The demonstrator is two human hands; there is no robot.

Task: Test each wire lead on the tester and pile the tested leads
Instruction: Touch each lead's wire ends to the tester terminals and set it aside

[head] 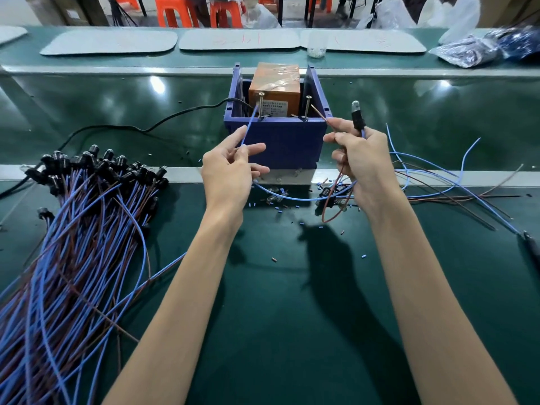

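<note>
Our left hand (226,171) pinches the blue wire (249,127), its tip at the tester's (280,141) left screw (261,105). Our right hand (362,159) grips the lamp (357,115) and the brown wire (318,112), whose tip is just beside the right screw (307,108). The pile (73,229) lies to the left.

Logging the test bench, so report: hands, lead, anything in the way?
Left hand pinches blue wire, tip at left screw terminal. Right hand grips lamp holder and brown wire, tip near right screw terminal. Nothing between hands and tester.
</note>
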